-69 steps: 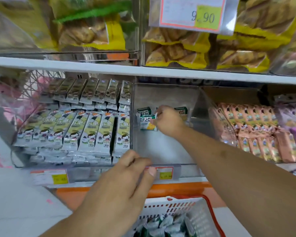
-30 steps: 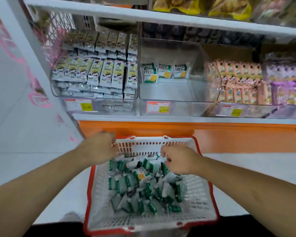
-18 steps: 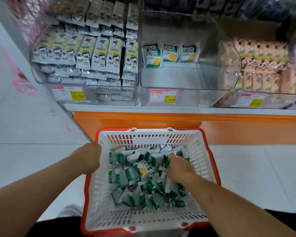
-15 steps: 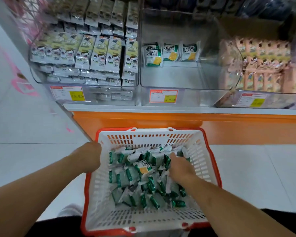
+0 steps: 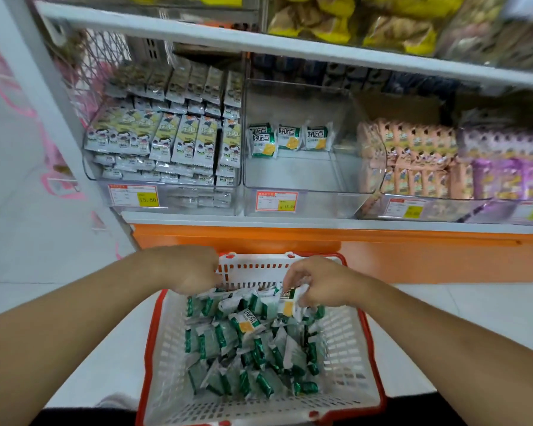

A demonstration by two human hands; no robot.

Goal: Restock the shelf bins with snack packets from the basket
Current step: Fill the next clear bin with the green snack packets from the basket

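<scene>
In the lower middle of the frame the basket point(image 5: 348, 358) stands on the floor, white with a red rim, and many green-and-white snack packets point(image 5: 250, 348) lie loose in it. Half a second ago the right hand point(image 5: 317, 282) was pressed down among the packets; now it has come up to the far end of the basket and pinches one packet point(image 5: 290, 302) between the fingertips, lifted a little above the others. I judge this to be a new pick — the next packet for the shelf. The left hand point(image 5: 191, 270) has moved from the left rim to the far left corner of the basket; its fingers are curled, but I cannot tell what they hold, if anything. Further up, in the centre of the frame, the clear middle bin point(image 5: 305, 207) holds only three packets of the same kind point(image 5: 290, 138) in a row at its back, so most of the restocking remains. Its price tag point(image 5: 277, 202) is orange and yellow — the number is too blurred to be sure. The tag on the full left bin point(image 5: 166, 198) reads 15.80. The packets bear large Chinese characters which I cannot read with certainty.
</scene>
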